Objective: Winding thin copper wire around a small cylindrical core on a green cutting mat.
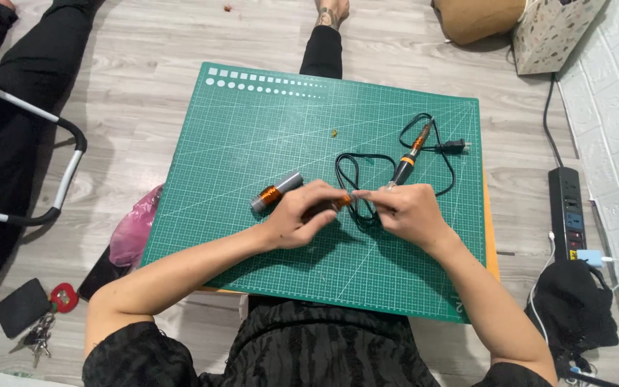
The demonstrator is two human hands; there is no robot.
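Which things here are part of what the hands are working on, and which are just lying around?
In use: left hand, right hand, orange part, black cord, soldering iron, grey cylinder, cutting mat.
Lying about: keys, pink bag, power strip.

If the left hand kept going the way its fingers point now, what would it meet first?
The left hand points rightward, so it would probably meet the right hand first; their fingertips nearly touch over the green cutting mat, beside the black cord.

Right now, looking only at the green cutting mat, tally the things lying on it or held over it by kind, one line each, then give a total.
Grey-and-orange cylinder: 1
Orange-and-black pen-shaped tool with cord: 1
Small orange-tipped part, mostly hidden, held between left hand and right hand: 1
Tiny yellowish scrap: 1
Total on the green cutting mat: 4
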